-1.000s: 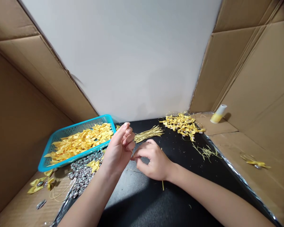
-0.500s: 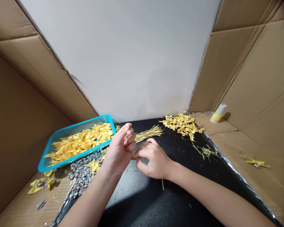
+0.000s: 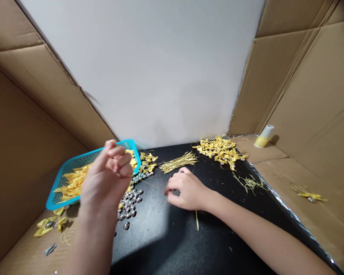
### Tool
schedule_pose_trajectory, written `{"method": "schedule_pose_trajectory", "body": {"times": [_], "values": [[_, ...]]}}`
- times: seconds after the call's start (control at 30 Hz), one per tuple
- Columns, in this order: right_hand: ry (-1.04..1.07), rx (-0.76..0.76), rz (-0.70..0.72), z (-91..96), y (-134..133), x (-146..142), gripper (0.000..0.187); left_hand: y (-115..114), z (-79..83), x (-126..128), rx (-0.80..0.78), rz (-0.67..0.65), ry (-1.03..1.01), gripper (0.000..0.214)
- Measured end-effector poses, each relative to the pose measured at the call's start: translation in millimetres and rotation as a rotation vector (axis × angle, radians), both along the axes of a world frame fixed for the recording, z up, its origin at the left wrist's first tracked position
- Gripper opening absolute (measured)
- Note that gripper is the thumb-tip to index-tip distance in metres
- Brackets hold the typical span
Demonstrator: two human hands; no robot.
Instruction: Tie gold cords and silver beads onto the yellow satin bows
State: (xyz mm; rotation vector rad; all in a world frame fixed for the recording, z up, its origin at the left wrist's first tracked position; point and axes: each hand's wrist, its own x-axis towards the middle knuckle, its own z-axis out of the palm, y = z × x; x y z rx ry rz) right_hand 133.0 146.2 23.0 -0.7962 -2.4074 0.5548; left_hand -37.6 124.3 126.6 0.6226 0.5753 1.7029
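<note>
Hands parted above a black table [image 3: 157, 221]. The blue basket [image 3: 74, 162], filled with yellow bows, stands at the left, its front now partly covered by the left forearm. A heap of beaded bows [image 3: 220, 151] lies at the far right, unchanged. The left hand [image 3: 109, 175] has swung away from the right to a place in front of the basket, its fingers curled together in a loose fist, apparently clamped on a strand. The right hand [image 3: 186, 191] has hardly moved; its fingers are bent close together near the table, though what they hold, if anything, cannot be told. Beyond it lies the cord bundle [image 3: 179, 162], untouched. With the left hand's shift, silver beads [image 3: 132, 202] once hidden have come into view beside the left wrist, while others are now covered. The thin strand [image 3: 141, 181], blurred, runs from the fist toward the right fingertips. The widened gap suggests a pull along the strand rather than a release, the work on it being judged still unfinished.
</note>
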Motion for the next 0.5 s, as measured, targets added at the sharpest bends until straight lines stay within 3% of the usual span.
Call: {"method": "schedule_pose_trajectory", "body": {"times": [0.1,0.2,0.33,0.5], "values": [[0.039,-0.114,0.114,3.2,4.7,7.3,0.016,-4.2,12.9,-23.2,0.070,0.107,0.039,0.015],[0.133,-0.354,0.266,9.5,7.6,16.5,0.018,-5.8,18.8,-42.6,0.103,0.208,0.097,0.022],[0.236,-0.679,0.438,18.8,8.2,24.5,0.019,-1.0,18.7,-59.1,0.100,0.303,0.127,0.023],[0.335,-0.909,0.586,21.3,7.4,25.5,0.014,11.5,15.6,-67.3,0.071,0.348,0.085,0.020]]}}
